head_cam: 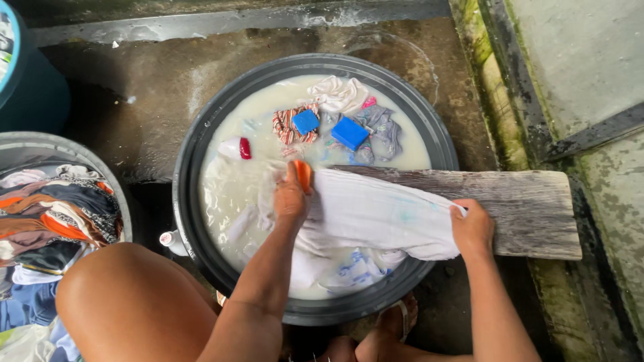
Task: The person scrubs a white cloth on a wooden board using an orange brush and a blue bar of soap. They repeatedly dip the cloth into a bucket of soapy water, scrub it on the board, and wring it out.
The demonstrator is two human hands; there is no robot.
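A white cloth [376,211] lies spread over a weathered wooden board [523,201] that rests across a dark round basin [191,147] of milky water. My left hand [290,196] grips an orange brush [303,174] and presses it on the cloth's left end. My right hand [471,226] pinches the cloth's right edge against the board. Two blue soap blocks [349,133] float on soaked clothes at the basin's far side.
A second tub [40,142] at the left holds a heap of coloured clothes [50,221]. A teal bucket [33,87] stands at the top left. My bare knee [127,295] is near the basin's front. A mossy concrete ledge [496,100] runs along the right.
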